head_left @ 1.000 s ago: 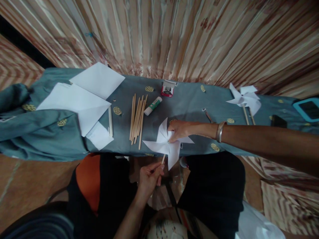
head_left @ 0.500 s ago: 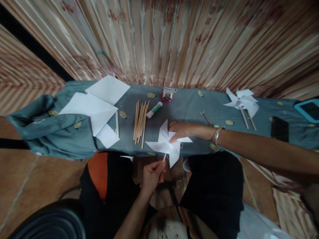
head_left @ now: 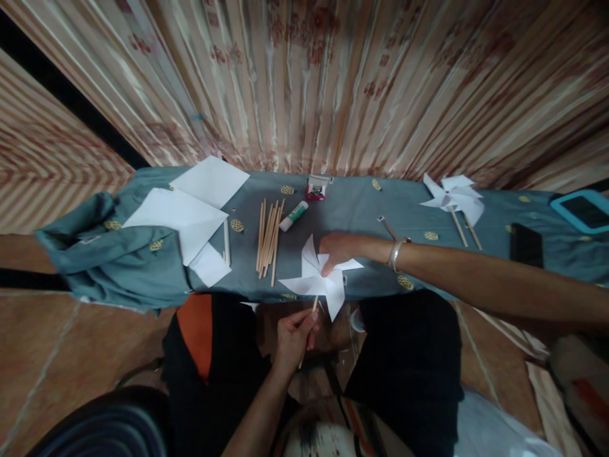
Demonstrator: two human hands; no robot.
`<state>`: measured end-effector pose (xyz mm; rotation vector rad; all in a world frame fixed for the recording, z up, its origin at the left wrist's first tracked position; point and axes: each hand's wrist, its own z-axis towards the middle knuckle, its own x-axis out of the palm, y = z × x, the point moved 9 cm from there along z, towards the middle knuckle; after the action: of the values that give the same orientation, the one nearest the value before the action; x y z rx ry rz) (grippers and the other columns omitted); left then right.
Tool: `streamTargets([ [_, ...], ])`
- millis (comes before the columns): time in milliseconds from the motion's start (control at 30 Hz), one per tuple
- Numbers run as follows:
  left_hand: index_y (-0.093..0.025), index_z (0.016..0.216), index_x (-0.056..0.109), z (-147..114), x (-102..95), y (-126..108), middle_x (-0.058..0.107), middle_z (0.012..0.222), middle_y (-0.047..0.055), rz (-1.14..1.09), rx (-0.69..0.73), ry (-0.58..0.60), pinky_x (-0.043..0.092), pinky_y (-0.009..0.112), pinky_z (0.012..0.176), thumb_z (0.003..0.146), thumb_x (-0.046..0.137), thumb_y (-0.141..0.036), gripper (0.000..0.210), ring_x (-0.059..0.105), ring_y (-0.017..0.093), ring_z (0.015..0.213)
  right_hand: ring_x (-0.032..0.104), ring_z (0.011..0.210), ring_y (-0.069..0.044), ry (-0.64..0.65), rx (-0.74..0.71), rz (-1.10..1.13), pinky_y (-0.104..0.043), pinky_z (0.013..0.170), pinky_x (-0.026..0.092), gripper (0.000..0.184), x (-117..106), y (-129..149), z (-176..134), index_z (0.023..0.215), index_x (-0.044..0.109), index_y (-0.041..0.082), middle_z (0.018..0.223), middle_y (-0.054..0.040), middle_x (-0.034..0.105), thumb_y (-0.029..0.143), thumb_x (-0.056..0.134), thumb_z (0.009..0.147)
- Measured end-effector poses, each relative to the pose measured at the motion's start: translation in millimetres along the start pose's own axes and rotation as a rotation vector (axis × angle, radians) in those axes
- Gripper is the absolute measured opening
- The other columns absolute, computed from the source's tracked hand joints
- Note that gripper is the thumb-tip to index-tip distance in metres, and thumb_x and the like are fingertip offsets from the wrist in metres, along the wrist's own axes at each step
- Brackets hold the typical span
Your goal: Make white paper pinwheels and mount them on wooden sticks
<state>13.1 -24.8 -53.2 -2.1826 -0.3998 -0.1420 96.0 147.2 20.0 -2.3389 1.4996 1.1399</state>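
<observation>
A white paper pinwheel [head_left: 318,282] lies at the front edge of the cloth-covered table. Its wooden stick [head_left: 315,303] points down toward me, and my left hand [head_left: 295,333] pinches it between thumb and fingers. My right hand [head_left: 340,251], with a silver bracelet on the wrist, is closed at the pinwheel. Its thumb presses on the pinwheel's middle and covers the pin there; the other fingers are curled and partly hidden. Left of the pinwheel lie several loose wooden sticks [head_left: 269,238] beside a glue stick [head_left: 294,216]. An open red box [head_left: 316,188] of small pins stands behind.
White paper sheets [head_left: 197,219] and a white rod [head_left: 227,242] lie on the left. At the right are pinwheels [head_left: 454,195] on two sticks, a black phone [head_left: 526,245] and a blue-framed device [head_left: 583,211]. A thin tool [head_left: 387,227] lies behind my right wrist. A pleated curtain [head_left: 304,89] hangs behind.
My right thumb has moved down onto the pinwheel's middle and now covers the pin that showed before. My left hand keeps its pinch on the stick. The camera view has shifted slightly.
</observation>
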Motion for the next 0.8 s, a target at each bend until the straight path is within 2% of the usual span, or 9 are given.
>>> streamTargets([
  [167,-0.011,0.078,0.078,-2,1.2,-1,0.059,0.049,-0.001,-0.017,0.001,-0.005,0.024,0.019,0.032,0.048,0.082,-0.059,0.057,0.037,0.003,0.029,0.05,0.06,-0.015,0.045,-0.014,-0.023,-0.027,0.056,0.032,0.033,0,1,0,0.08,0.071,0.012,0.067,-0.004,0.063,0.043,0.075,0.068],
  [467,-0.011,0.08,0.078,-1,2.5,10,0.058,0.048,-0.002,-0.045,-0.058,-0.02,0.024,0.019,0.031,0.048,0.084,-0.058,0.057,0.038,0.005,0.027,0.044,0.052,-0.011,0.053,-0.018,-0.027,-0.024,0.053,0.027,0.036,6,-8,9,0.074,0.069,0.013,0.058,0.002,0.058,0.047,0.076,0.066],
  [633,-0.011,0.08,0.078,-1,7.4,15,0.059,0.049,-0.001,-0.06,-0.081,-0.007,0.027,0.02,0.032,0.049,0.084,-0.056,0.055,0.042,0.006,0.028,0.045,0.052,-0.011,0.052,-0.035,-0.028,-0.024,0.052,0.028,0.038,6,-7,12,0.073,0.071,0.011,0.059,0.0023,0.062,0.049,0.075,0.065],
  [800,-0.011,0.075,0.078,-1,11.4,19,0.058,0.047,-0.001,-0.106,-0.11,-0.02,0.026,0.021,0.032,0.044,0.085,-0.058,0.057,0.042,0.007,0.027,0.046,0.052,-0.011,0.05,-0.031,-0.021,-0.024,0.051,0.029,0.038,8,-9,15,0.074,0.072,0.011,0.061,0.0029,0.064,0.047,0.077,0.064],
])
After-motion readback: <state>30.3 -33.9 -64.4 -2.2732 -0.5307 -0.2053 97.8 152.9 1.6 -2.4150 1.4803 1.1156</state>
